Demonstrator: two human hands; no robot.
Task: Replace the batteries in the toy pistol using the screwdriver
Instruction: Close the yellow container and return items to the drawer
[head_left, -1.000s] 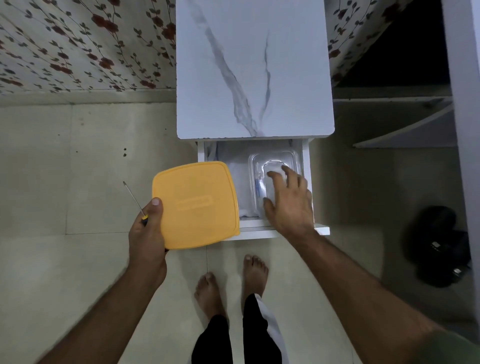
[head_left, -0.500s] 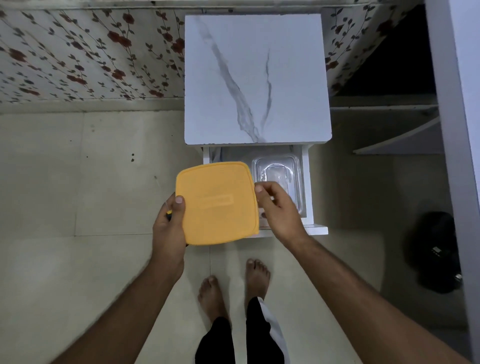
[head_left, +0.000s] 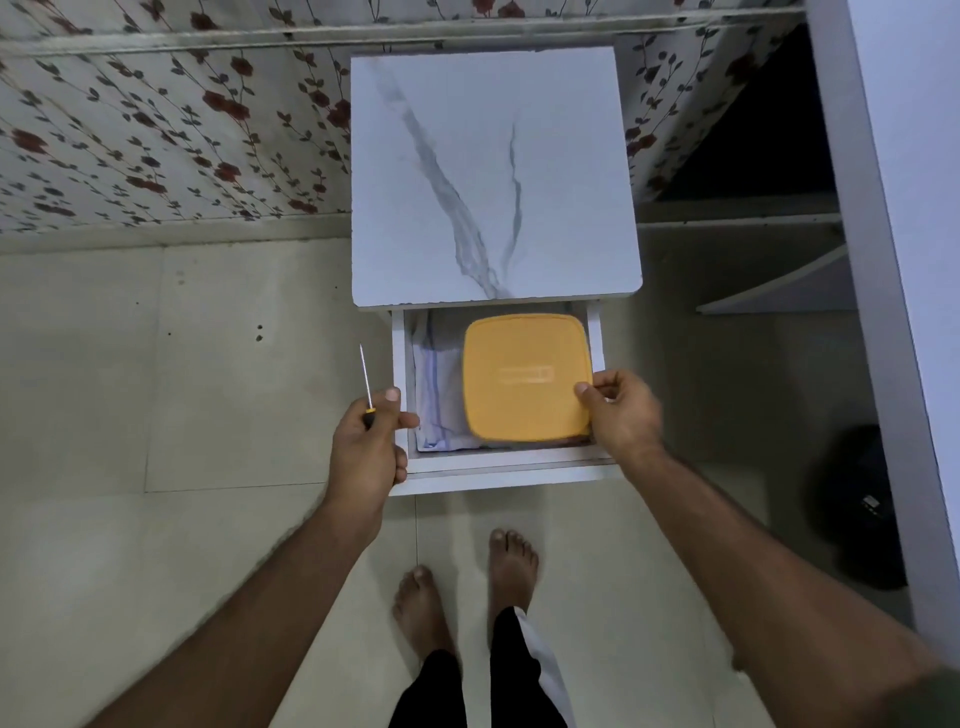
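Two bare feet (head_left: 462, 587) stand on pale floor tiles (head_left: 156, 374) before a white marble-patterned table (head_left: 493, 176) against floral wallpaper (head_left: 156, 130). Right hand (head_left: 623, 410) fingers pinch the square yellow plastic lid (head_left: 524, 379) over the open white drawer (head_left: 498, 467); left hand (head_left: 366, 441) grips a thin metal screwdriver (head_left: 365, 379).

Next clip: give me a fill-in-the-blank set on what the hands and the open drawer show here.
1. The left hand holds a ____ with its shaft pointing away from the person.
2. The right hand pinches the edge of a lid coloured ____.
3. The lid sits in the open ____ of the marble-topped cabinet.
4. Left of the lid lies a white ____.

Missing words: screwdriver; yellow; drawer; cloth
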